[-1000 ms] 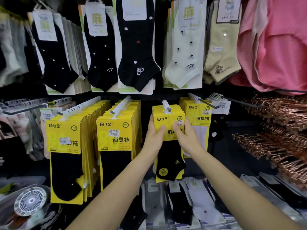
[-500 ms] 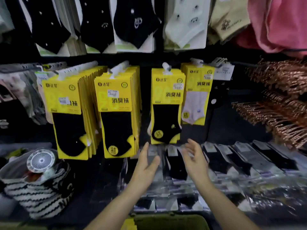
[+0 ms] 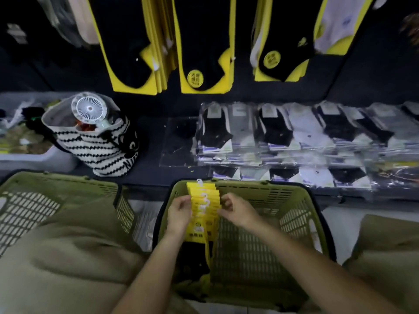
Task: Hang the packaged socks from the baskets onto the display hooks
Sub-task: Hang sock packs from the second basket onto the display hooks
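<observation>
A stack of yellow sock packs (image 3: 205, 201) with white hooks stands on edge at the left side of an olive green basket (image 3: 267, 193) below me. My left hand (image 3: 179, 211) grips the stack's left side. My right hand (image 3: 235, 208) pinches its right side with curled fingers. Black socks show below the yellow cards, down in the basket. Above, yellow packs of black socks (image 3: 204, 53) hang on the display; only their lower ends are in view, and the hooks are out of frame.
A second green basket (image 3: 56, 184) sits to the left. A black-and-white striped bag (image 3: 102, 143) holding a small white fan (image 3: 89, 107) stands on the shelf. Clear-wrapped black and white socks (image 3: 294, 132) lie in rows on the shelf's right. My knees flank the basket.
Both hands left the pack hung on the hook, dropped past the shelf and took hold of the stack in the basket. My view tilted down from the display to the basket.
</observation>
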Tool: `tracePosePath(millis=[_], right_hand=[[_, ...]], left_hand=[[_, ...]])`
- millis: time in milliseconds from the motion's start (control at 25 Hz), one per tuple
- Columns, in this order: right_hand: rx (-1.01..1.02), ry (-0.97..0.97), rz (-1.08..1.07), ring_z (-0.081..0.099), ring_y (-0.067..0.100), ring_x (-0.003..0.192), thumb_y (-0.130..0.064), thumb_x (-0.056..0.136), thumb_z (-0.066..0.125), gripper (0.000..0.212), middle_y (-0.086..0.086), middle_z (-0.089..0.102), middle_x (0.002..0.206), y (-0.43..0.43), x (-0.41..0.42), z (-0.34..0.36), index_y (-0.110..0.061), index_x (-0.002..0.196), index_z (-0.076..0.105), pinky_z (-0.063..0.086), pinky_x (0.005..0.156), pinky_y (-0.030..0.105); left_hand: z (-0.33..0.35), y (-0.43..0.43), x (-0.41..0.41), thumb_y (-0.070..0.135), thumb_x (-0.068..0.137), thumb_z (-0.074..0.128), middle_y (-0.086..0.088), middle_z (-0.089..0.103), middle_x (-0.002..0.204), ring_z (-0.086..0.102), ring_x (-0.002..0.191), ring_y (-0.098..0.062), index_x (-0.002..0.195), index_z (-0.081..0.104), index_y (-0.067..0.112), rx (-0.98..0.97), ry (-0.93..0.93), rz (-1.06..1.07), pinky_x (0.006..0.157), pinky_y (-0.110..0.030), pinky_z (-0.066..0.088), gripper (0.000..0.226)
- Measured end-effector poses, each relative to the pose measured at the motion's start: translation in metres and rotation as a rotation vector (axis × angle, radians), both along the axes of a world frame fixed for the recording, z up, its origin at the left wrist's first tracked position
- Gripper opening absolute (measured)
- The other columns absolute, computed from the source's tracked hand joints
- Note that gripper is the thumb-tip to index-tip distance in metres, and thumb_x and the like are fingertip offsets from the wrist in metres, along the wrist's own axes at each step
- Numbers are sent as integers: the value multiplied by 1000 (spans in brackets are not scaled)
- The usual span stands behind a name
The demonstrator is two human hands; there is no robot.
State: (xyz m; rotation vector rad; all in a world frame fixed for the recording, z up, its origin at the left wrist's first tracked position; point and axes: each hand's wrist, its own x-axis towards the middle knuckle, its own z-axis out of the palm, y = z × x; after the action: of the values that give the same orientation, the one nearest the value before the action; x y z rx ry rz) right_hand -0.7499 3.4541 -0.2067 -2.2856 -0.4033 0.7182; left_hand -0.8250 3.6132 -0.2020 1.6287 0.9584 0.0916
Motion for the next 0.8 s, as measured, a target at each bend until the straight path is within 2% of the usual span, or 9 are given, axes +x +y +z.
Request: tracePosePath(millis=[120, 200, 280, 400, 600, 720, 800], right_hand=[[-118, 25, -4, 55, 26, 114, -42, 77, 72, 67, 6, 56, 126, 15, -25, -28, -15, 129, 41, 42, 80, 29], [-119, 81, -70, 54, 25, 116, -39, 75, 75, 69, 5, 56, 129, 24, -37, -42, -15, 129, 39, 41, 80, 28], [-86, 148, -155, 53, 23, 118, -36, 73, 77, 72, 3, 56, 130, 28, -43, -53, -17, 130, 37, 41, 84, 29], [-28, 223, -246, 50, 23, 122, -30, 67, 83, 82, 4, 53, 132, 33, -48, -66, -16, 132, 36, 39, 88, 28], [0, 270, -361, 56, 21, 110, -28, 62, 86, 76, 4, 59, 121, 39, -47, -72, -15, 119, 38, 43, 80, 28], [-36, 250, -339, 58, 22, 106, -31, 63, 85, 73, 3, 60, 118, 39, -45, -74, -18, 116, 37, 43, 75, 28], [-51, 236, -305, 59, 23, 104, -37, 64, 83, 76, 2, 59, 117, 39, -47, -75, -20, 118, 34, 44, 72, 30]], left_hand=[[-28, 7, -16, 1, 89, 53, -15, 52, 131, 53, 117, -27, 133, 45, 1, 133, 174, -145, 89, -29, 43, 45], [-42, 10, -24, 2, 87, 57, -15, 56, 128, 57, 108, -24, 129, 48, 2, 241, 262, -234, 79, -26, 45, 43], [-50, 9, -29, 2, 84, 61, -14, 60, 119, 60, 106, -27, 122, 51, 4, 306, 257, -227, 83, -34, 52, 39], [-55, 8, -28, 4, 80, 67, -8, 57, 120, 57, 112, -27, 127, 48, 11, 322, 219, -201, 90, -39, 51, 51], [-61, 11, -23, 16, 86, 62, -10, 43, 129, 47, 120, -30, 134, 45, 18, 389, 388, -331, 101, -41, 42, 52], [-63, 7, -26, 23, 83, 67, -6, 35, 131, 40, 125, -27, 130, 47, 28, 425, 371, -353, 103, -42, 36, 52], [-65, 4, -25, 21, 82, 69, -7, 29, 139, 38, 127, -28, 129, 46, 25, 362, 313, -387, 102, -39, 37, 53]])
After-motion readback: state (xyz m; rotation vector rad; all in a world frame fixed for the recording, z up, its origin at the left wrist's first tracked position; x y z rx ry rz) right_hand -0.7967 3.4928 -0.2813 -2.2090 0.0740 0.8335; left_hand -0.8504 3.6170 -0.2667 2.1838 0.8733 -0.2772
